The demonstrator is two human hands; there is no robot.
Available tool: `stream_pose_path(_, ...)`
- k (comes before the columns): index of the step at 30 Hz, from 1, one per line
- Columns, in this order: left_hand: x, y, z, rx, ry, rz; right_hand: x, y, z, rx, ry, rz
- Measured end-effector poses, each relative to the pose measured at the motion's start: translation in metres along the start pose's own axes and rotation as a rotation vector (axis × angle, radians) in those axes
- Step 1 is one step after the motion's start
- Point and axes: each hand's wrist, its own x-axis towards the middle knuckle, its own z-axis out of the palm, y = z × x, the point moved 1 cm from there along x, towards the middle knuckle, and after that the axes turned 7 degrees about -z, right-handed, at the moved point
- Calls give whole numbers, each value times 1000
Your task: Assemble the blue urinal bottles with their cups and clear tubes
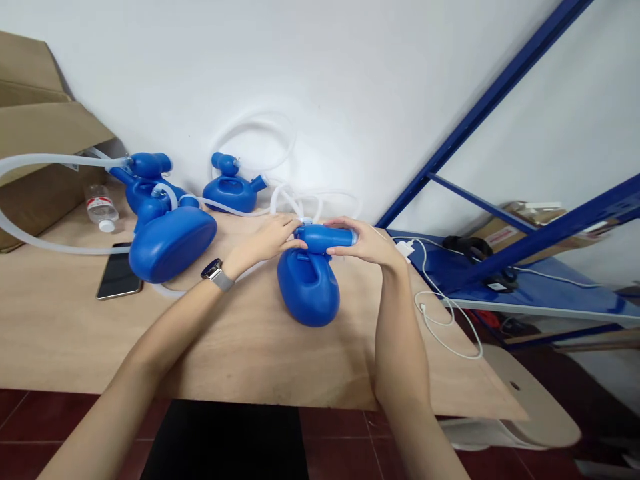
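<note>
A blue plastic container (309, 285) with a tubular neck lies on the wooden table (240, 360) in front of me. My right hand (364, 241) is wrapped round the neck near its far end. My left hand (273, 239), with a watch on its wrist, pinches the neck's other end where a white hose (280, 197) meets it. The container's rounded body rests on the table below both hands.
More blue containers (170, 241) (231, 190) with white hoses lie at the back left by the wall. A phone (119, 275) and a small bottle (101, 208) lie at the left, cardboard boxes (35, 133) behind. A charger cable (440, 313) trails right toward a blue shelf frame (505, 253).
</note>
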Motion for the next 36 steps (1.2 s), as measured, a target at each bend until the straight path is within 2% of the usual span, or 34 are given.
stream_pose_path(5, -1, -8, 6, 119, 7, -41, -1, 8, -1, 29, -4, -34)
stream_pose_path(11, -4, -6, 8, 89, 72, -84, -5, 4, -6, -12, 2, -9)
stream_pose_path(15, -1, -18, 3, 99, 149, -228, -6, -3, -9, -48, 26, -23)
stream_pose_path(17, 0, -30, -3, 131, 70, -251, -7, -5, -10, -41, 18, -35)
stream_pose_path(20, -2, -50, -15, 149, -194, -213, -10, 4, -13, 3, 47, -20)
stream_pose_path(23, -10, -61, -26, 168, -436, -328, -14, 25, -13, 117, 40, 60)
stream_pose_path(25, -13, -53, -28, 171, -445, -353, -16, 42, -11, 235, 3, 135)
stream_pose_path(27, -13, -34, -23, 120, -341, -266, -16, 56, -7, 344, -5, 185)
stream_pose_path(29, -11, -8, -11, 28, -246, -175, -14, 65, -3, 405, 12, 191)
stream_pose_path(31, -9, 15, 5, -24, -185, -151, -12, 69, 0, 428, 49, 164)
stream_pose_path(33, -8, 28, 20, -23, -183, -171, -10, 72, 1, 458, 127, 129)
stream_pose_path(36, -10, 27, 34, 3, -297, -296, -12, 77, 0, 538, 223, 116)
